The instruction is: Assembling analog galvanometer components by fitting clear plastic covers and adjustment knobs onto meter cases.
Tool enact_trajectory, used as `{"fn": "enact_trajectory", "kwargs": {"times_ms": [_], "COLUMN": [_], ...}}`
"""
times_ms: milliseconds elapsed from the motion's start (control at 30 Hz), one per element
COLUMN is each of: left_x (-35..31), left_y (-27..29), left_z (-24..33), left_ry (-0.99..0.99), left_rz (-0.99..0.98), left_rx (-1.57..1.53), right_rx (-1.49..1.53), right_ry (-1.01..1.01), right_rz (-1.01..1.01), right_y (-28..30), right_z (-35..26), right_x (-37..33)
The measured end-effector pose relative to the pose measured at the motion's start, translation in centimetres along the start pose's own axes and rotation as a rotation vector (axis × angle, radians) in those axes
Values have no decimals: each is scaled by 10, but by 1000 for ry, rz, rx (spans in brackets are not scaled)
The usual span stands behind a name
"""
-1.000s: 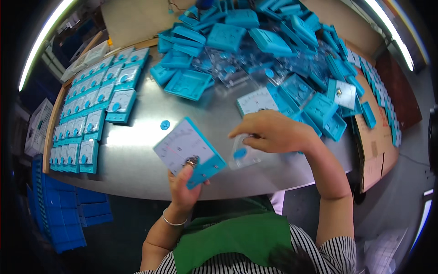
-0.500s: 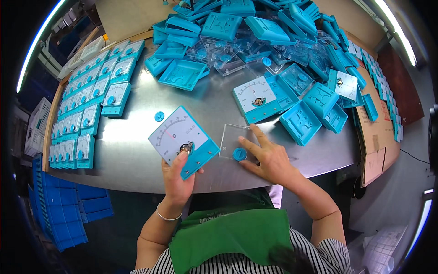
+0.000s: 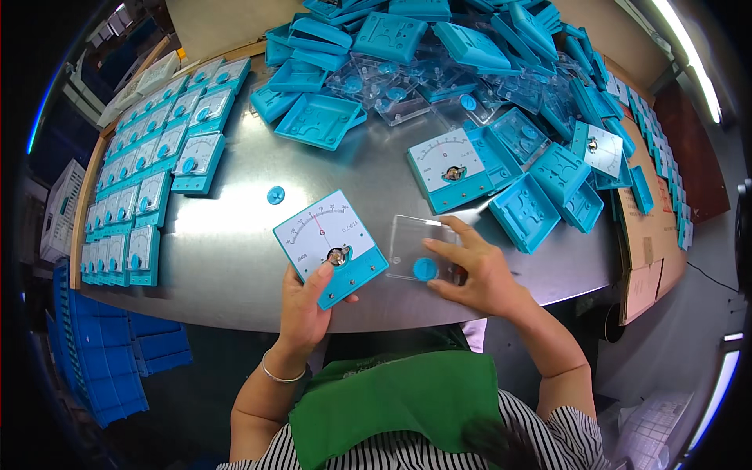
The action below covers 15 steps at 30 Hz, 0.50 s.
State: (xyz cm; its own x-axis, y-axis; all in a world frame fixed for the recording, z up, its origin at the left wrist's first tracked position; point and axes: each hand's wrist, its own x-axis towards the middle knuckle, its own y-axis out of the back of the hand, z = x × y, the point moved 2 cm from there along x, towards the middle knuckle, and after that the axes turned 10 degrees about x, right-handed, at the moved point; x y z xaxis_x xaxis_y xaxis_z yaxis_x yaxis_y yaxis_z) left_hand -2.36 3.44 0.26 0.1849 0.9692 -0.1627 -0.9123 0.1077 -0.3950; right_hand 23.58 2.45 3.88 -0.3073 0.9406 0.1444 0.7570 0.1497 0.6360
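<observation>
My left hand grips a meter with a teal base, a white dial and a red needle. The thumb lies beside the metal part below the dial, and the meter is tilted toward me. My right hand has its thumb and fingers closed over the right side of a clear plastic cover, around its blue knob. Something small and dark with a bit of red shows under that palm; I cannot make out what it is. A loose blue knob lies beyond the held meter.
Rows of covered meters stand at the left. A heap of teal housings and clear covers fills the back. Uncovered meters and empty teal housings lie right of centre. A cardboard box borders the right.
The held meter has turned a little upright and shifted right and slightly nearer to me. My right fingers have curled in over the clear cover, which has shifted slightly right.
</observation>
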Motion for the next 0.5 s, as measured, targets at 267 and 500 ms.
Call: {"fn": "enact_trajectory", "kwargs": {"times_ms": [267,500], "left_x": [-6,-10], "left_y": [-27,-45], "left_z": [-17,-24], "left_ry": [441,536], "left_rz": [-200,-308], "left_rx": [-271,-397], "right_rx": [298,247], "right_ry": [-90,-72], "right_rz": [-25,-163], "right_y": [15,11], "right_z": [-27,-22], "right_x": [19,17]}}
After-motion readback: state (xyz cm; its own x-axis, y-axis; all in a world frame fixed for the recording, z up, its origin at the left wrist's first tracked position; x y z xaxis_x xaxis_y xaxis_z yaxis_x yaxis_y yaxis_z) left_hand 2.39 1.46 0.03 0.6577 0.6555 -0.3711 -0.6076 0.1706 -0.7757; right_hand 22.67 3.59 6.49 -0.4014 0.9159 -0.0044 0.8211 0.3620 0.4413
